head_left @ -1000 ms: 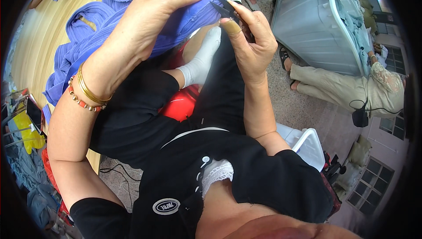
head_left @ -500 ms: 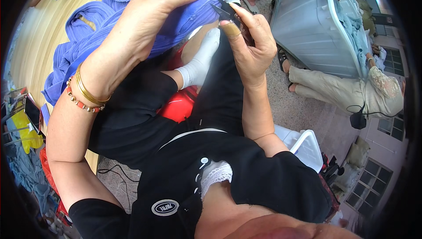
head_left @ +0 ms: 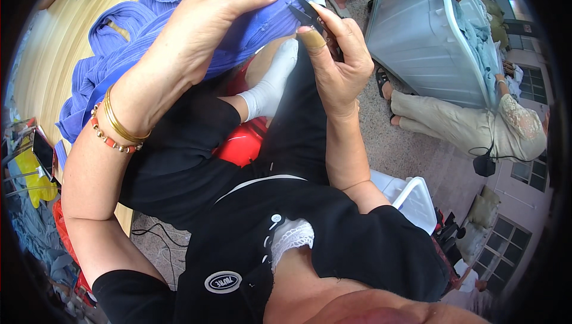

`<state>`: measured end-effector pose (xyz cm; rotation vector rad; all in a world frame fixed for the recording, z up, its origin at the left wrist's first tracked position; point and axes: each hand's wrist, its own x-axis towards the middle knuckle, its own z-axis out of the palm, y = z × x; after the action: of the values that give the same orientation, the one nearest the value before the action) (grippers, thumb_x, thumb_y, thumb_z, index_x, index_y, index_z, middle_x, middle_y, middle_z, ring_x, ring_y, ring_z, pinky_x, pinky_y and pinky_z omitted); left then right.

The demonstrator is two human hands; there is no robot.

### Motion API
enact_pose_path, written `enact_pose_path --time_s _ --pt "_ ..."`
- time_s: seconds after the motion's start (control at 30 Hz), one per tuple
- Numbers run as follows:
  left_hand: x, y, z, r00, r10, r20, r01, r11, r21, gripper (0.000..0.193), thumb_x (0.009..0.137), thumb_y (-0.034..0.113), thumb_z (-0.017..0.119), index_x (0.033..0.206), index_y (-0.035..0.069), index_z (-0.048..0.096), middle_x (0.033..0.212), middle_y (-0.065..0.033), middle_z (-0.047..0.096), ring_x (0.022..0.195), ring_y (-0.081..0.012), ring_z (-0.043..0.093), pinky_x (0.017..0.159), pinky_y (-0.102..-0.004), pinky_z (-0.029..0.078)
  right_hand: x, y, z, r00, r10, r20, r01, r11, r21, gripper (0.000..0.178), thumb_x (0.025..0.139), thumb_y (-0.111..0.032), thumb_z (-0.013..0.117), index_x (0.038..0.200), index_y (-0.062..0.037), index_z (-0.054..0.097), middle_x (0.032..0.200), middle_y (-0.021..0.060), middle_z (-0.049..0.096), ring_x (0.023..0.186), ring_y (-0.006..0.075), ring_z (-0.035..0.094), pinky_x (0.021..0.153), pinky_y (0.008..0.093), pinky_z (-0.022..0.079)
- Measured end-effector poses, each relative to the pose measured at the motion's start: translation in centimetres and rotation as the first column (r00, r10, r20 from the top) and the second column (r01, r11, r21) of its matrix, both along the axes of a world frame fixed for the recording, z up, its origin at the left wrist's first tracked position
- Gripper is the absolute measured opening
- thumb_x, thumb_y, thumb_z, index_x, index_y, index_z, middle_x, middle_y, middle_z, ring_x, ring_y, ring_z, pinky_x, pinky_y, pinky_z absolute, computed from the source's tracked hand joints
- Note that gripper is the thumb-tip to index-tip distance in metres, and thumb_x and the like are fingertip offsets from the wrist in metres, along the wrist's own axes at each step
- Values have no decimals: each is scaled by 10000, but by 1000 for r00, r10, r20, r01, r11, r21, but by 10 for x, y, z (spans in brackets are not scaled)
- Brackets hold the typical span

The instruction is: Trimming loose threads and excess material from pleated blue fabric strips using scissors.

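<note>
Pinched between the thumb and fingers of my left hand [head_left: 223, 11] is the edge of a ribbed blue-violet garment [head_left: 262, 23], lifted up in front of me. The rest of the cloth trails left over my forearm's far side onto the table. My right hand [head_left: 341, 50] holds small black thread snips [head_left: 310, 15], their two blades apart and pointing left at the cloth's edge. A tan wrap covers my right thumb. Whether the blades touch the fabric or a thread, I cannot tell.
More blue-violet garments [head_left: 116, 23] lie on the wooden table [head_left: 44, 73] at left. A large pale-blue bin [head_left: 411, 32] of light cloth stands at the right, with a person in beige trousers [head_left: 441, 109] beside it. A white plastic basket [head_left: 417, 205] sits near my right elbow.
My left hand has shifted slightly right with the cloth edge, bringing it nearer the snips. My right hand has barely moved, and the snips' blades remain apart.
</note>
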<state>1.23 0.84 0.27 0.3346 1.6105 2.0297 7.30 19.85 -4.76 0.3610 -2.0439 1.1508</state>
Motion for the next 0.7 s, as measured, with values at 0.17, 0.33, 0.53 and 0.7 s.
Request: enact_pose_path --time_s 0.17,0.33,0.53,0.7 --pt "-2 0 -4 1000 4 4 -4 1000 9 230 920 222 661 1076 53 671 1006 2 686 964 -46 615 886 -195 439 0 0 0 999 -29 15 29 1000 10 407 728 -112 833 1111 -49 708 704 -7 461 588 71 414 499 226 321" --pt "1 3 -2 999 54 0 -54 999 -4 226 924 210 656 1076 44 667 1005 0 684 951 -50 614 880 -195 442 0 1 0 998 -55 22 55 998 2 391 740 -113 825 1106 -40 707 703 -3 463 589 70 419 503 228 331" --pt "2 3 1 998 57 14 -57 998 -8 220 923 201 660 1074 41 666 1004 -2 680 945 -51 610 872 -193 444 2 -1 2 998 -39 40 41 998 -40 371 758 -114 811 1104 -34 706 712 6 484 589 74 430 506 229 337" --pt "2 2 -1 999 48 -8 -49 999 -12 220 921 203 664 1073 44 667 996 1 679 939 -51 609 870 -194 444 3 -3 3 998 -61 35 61 998 -7 340 771 -106 798 1092 -36 712 711 15 504 582 85 443 508 234 353"
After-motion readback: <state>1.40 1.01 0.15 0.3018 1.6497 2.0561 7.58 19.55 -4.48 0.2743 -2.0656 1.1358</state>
